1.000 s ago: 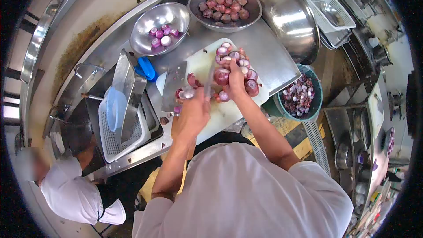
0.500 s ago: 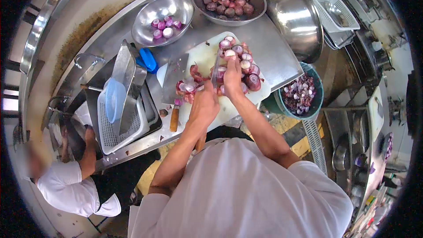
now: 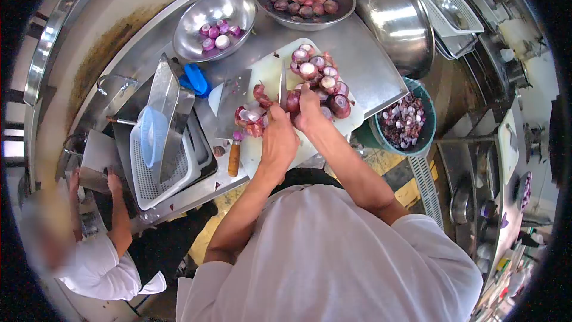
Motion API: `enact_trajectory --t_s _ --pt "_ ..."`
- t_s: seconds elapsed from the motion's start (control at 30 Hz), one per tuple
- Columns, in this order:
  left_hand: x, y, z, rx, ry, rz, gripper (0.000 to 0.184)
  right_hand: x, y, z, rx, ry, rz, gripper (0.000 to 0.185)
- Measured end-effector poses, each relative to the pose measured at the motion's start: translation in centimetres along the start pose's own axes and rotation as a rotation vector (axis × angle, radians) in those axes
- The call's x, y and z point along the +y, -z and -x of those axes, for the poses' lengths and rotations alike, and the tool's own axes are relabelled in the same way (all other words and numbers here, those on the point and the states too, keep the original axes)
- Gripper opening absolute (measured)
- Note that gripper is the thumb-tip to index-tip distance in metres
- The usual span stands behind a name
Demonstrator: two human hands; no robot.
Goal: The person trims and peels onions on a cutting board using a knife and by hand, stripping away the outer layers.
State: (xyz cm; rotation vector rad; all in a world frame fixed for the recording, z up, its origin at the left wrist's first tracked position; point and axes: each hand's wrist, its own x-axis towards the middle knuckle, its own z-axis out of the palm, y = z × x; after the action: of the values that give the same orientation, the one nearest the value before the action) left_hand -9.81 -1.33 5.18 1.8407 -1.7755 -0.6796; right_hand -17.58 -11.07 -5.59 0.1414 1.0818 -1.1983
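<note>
Gripping a knife [image 3: 283, 83], the left hand [image 3: 279, 137] is closed above the cutting board [image 3: 266, 73]; the right hand [image 3: 310, 110] holds a red onion [image 3: 292, 101] beside the blade. Cut onions [image 3: 308, 70] crowd the board's right edge, and a cleaver [image 3: 231, 107] overlaps its left edge, touching onion skins [image 3: 253, 114].

The left hand [image 3: 279, 138] grips a knife [image 3: 282, 83], the blade extending beyond its fingers. The right hand's [image 3: 311, 112] fingers hold a red onion [image 3: 292, 101] beside it. Trimmed onions [image 3: 308, 71] cluster just past those fingers; peelings [image 3: 251, 117] lie left of the knife fingers.
</note>
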Motion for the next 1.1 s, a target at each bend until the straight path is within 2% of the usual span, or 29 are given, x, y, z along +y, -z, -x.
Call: enact_trajectory --t_s 0.17,0.23,0.3,0.37,0.47,0.57,0.63,0.67,0.73,0.8,0.83,0.9,0.93,1.07,1.1 --pt "0.0 0.3 -0.3 0.014 0.037 0.006 0.035 -0.8 -1.5 4.0 0.05 -0.009 0.101 0.036" --pt "-0.4 0.4 -0.3 0.029 -0.034 -0.006 0.037 -0.4 -1.3 3.5 0.043 -0.023 0.122 0.036" --pt "-0.4 0.5 0.0 0.058 -0.058 -0.021 0.042 0.4 -1.2 2.2 0.118 0.117 0.1 0.034" --pt "-0.4 0.6 0.1 0.082 -0.086 -0.036 0.047 0.2 -1.0 2.9 0.081 0.131 0.115 0.034" --pt "-0.8 0.7 -0.1 0.125 -0.133 -0.102 0.042 0.7 -1.0 2.6 0.077 0.186 0.11 0.033" --pt "-1.5 0.3 -0.8 0.124 -0.064 -0.061 0.033 1.6 -0.7 1.4 0.117 0.237 0.096 0.034" --pt "-1.7 0.3 -1.1 0.234 -0.109 -0.105 0.021 1.1 -0.7 2.2 0.125 0.249 0.109 0.036" --pt "-2.1 0.5 -1.4 0.235 -0.109 -0.105 0.021 0.5 -0.7 3.3 0.066 0.208 0.074 0.029" --pt "-3.1 1.4 -2.1 0.186 -0.006 -0.015 0.027 0.0 -0.4 3.6 0.007 0.165 0.039 0.029" --pt "-3.4 2.3 -2.2 0.156 -0.041 0.031 0.029 -0.3 -0.1 3.5 -0.109 0.161 0.086 0.03" --pt "-3.1 2.7 -2.1 0.129 -0.072 0.076 0.03 -0.2 -0.2 3.4 -0.105 0.162 0.085 0.03" --pt "-2.4 3.4 -1.8 0.081 -0.131 0.1 0.032 0.4 -0.7 2.9 0.084 0.183 0.107 0.039" --pt "-2.1 3.7 -1.6 0.034 -0.189 0.126 0.034 0.6 -0.5 2.5 0.085 0.182 0.107 0.039" --pt "-1.1 3.3 -0.6 0.005 -0.163 0.141 0.032 0.8 -0.3 2.2 0.024 0.228 0.142 0.036" --pt "-0.9 3.3 -0.6 0.038 -0.195 0.029 0.032 0.6 -0.6 2.7 0.019 0.239 0.182 0.035"
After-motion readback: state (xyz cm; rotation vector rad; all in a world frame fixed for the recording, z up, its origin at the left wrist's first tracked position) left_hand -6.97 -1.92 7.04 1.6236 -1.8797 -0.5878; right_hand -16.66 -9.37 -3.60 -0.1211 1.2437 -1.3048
